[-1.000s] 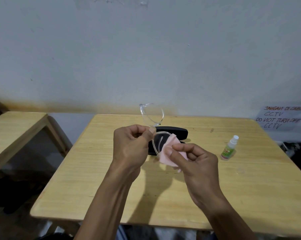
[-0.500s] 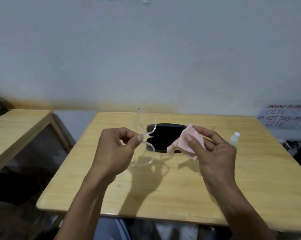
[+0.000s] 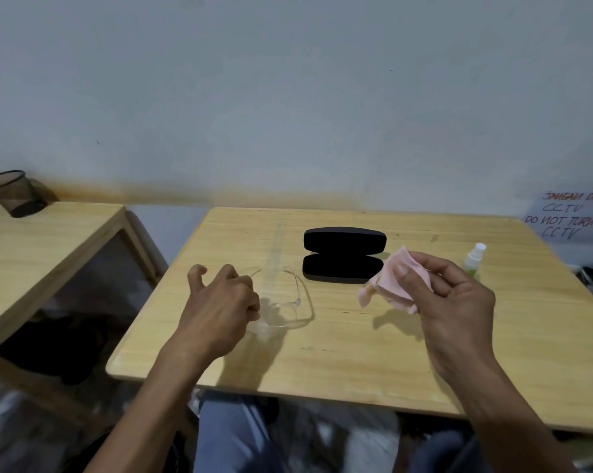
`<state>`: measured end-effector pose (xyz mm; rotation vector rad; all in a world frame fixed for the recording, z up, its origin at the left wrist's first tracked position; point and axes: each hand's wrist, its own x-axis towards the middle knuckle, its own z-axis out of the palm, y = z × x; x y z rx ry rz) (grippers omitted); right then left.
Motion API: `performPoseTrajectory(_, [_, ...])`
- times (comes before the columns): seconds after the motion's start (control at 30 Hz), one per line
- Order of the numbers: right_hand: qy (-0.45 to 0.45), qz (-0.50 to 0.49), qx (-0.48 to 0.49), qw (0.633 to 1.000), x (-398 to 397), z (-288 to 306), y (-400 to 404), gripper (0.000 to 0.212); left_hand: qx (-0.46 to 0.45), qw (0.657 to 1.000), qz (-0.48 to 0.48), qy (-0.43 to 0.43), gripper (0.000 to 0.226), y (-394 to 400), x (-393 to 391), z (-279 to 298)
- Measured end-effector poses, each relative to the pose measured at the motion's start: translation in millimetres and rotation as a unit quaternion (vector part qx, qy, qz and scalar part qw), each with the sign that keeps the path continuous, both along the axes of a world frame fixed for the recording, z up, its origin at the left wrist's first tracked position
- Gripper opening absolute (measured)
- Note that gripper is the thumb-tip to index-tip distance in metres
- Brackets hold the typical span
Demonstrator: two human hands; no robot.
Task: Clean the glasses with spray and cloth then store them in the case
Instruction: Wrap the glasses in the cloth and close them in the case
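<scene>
The clear glasses [image 3: 283,302] lie on the table [image 3: 356,353] just beyond the left hand [image 3: 220,302] — whether its fingertips grasp the faint frame, I cannot tell. The right hand [image 3: 448,302] pinches the pink cloth [image 3: 395,285], partly hiding the spray bottle [image 3: 474,257]; the open case [image 3: 344,254] sits beyond.

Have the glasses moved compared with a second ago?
Yes. The glasses were held up in front of the black case; now they are down at the table, left of it, under the left hand.

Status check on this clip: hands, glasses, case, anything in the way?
Left hand on clear glasses, low at the table. Right hand pinching pink cloth. Black case open behind, empty. Nothing between glasses and case.
</scene>
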<state>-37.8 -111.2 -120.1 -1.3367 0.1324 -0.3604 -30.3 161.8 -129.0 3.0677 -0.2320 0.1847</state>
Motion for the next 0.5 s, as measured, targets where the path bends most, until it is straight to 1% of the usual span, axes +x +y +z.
performPoseTrajectory(0.17, [0.007, -0.002, 0.012, 1.000, -4.5, -2.5, -1.0, 0.022, -0.014, 1.000, 0.009, 0.015, 0.016, 3.7, 4.1, -5.5])
performPoseTrajectory(0.33, [0.014, -0.001, 0.029, 0.999, -5.9, -4.5, -3.2, 0.020, -0.051, 0.998, 0.029, 0.014, 0.016, 6.3, 5.7, -10.0])
performPoseTrajectory(0.5, [0.026, 0.002, 0.038, 0.999, -8.4, -6.8, -4.4, 0.019, -0.092, 0.995, 0.022, 0.016, 0.027, 6.7, 4.8, -11.4])
